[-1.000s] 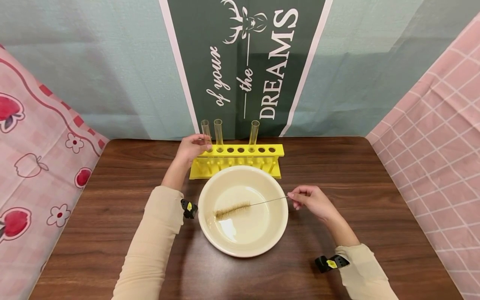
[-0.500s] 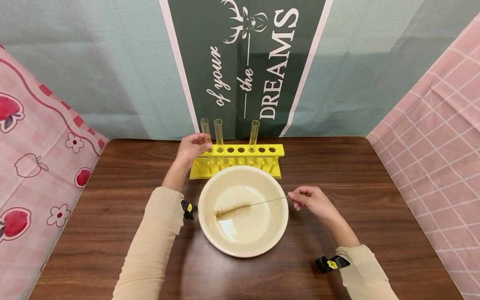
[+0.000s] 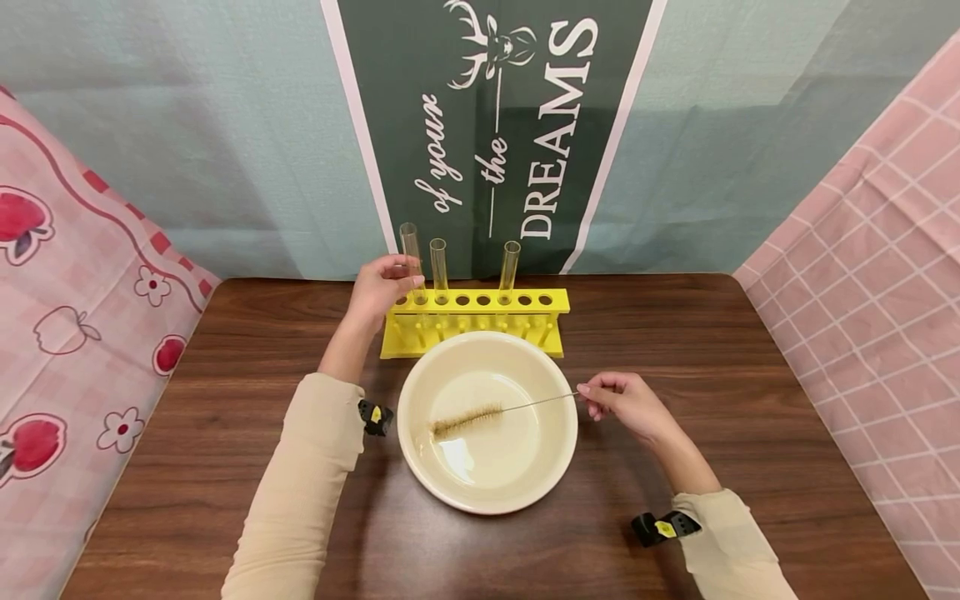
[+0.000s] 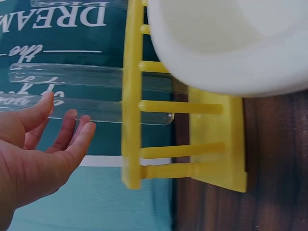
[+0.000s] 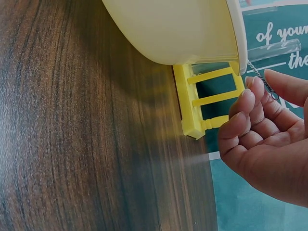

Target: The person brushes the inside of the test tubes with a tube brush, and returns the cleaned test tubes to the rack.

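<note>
With thumb and fingers my left hand (image 3: 378,287) pinches a clear glass test tube (image 3: 409,240) near the left end of the yellow test tube rack (image 3: 472,308). In the left wrist view the tube's rounded bottom (image 4: 168,118) hangs below the rack's top bar, apart from the base. My right hand (image 3: 626,404) pinches the thin wire handle of a test tube brush (image 3: 467,419) at the right side of a cream basin (image 3: 487,505). The tan bristles lie inside the basin, over what looks like shallow water. In the right wrist view, the twisted wire (image 5: 260,76) runs between thumb and fingers.
Two more test tubes, one beside the held tube (image 3: 439,271) and another further right (image 3: 510,271), stand in the rack. The basin sits right in front of the rack on a brown wooden table (image 3: 712,350). Cloth hangings (image 3: 270,150) enclose the back and sides.
My left hand has risen slightly with the test tube, which now stands higher than its neighbour. The right hand and the brush have stayed where they were.
</note>
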Motion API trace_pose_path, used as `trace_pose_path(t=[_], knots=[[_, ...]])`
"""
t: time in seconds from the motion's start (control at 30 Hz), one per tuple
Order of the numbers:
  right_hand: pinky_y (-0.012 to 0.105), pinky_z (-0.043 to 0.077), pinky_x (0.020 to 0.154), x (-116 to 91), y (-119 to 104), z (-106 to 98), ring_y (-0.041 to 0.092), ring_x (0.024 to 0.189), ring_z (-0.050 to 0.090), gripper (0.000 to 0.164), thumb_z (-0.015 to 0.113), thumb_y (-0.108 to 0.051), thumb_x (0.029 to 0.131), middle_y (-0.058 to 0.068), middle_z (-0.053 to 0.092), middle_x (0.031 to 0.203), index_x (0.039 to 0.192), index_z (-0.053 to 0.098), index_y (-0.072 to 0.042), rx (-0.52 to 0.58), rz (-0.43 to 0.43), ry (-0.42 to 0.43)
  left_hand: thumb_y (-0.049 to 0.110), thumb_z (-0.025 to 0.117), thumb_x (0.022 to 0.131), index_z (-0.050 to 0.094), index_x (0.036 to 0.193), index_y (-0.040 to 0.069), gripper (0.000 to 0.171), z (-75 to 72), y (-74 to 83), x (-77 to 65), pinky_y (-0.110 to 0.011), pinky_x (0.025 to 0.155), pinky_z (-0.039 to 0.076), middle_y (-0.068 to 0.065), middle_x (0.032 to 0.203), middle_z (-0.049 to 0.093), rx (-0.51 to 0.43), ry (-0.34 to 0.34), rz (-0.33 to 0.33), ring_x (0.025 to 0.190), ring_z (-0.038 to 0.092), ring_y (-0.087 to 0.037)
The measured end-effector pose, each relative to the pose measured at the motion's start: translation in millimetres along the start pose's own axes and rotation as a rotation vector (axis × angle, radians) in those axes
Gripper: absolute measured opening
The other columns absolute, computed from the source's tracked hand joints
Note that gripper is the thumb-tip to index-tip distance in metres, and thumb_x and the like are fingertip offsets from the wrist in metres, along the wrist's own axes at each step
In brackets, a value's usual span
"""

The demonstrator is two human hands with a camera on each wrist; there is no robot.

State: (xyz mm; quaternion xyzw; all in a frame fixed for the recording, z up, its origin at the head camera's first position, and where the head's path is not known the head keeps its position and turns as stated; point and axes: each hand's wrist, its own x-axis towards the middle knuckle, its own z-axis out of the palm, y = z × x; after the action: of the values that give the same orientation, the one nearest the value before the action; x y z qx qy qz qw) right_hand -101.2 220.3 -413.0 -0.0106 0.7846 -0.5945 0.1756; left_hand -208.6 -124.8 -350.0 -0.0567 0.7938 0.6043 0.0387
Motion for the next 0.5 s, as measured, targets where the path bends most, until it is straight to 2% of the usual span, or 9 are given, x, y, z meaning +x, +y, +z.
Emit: trace_pose_path(t=[0.23, 0.5], knots=[[0.034, 0.049, 0.057, 0.2, -0.3, 0.0, 0.012, 0.057, 0.052, 0.032, 0.059, -0.012, 0.089, 0.004, 0.054, 0.062, 0.087, 0.053, 0.019, 0.001, 0.001, -0.003, 0.009, 0.063, 0.086, 0.058, 0.115, 0.003, 0.031, -5.8, 15.5, -5.3, -0.035, 0.086, 0.046, -0.011, 0.106, 0.056, -0.044, 0.014, 0.068, 0.092, 0.054, -0.021], [0.034, 0.049, 0.058, 0.4, -0.5, -0.4, 0.013, 0.057, 0.052, 0.032, 0.059, -0.012, 0.089, 0.005, 0.054, 0.063, 0.088, 0.054, 0.019, -0.006, 0.003, -0.006, 0.007, 0.063, 0.085, 0.059, 0.114, 0.005, 0.030, -11.3, 34.1, -17.4, -0.033, 0.084, 0.047, -0.012, 0.105, 0.059, -0.037, 0.034, 0.089, 0.092, 0.057, -0.021]])
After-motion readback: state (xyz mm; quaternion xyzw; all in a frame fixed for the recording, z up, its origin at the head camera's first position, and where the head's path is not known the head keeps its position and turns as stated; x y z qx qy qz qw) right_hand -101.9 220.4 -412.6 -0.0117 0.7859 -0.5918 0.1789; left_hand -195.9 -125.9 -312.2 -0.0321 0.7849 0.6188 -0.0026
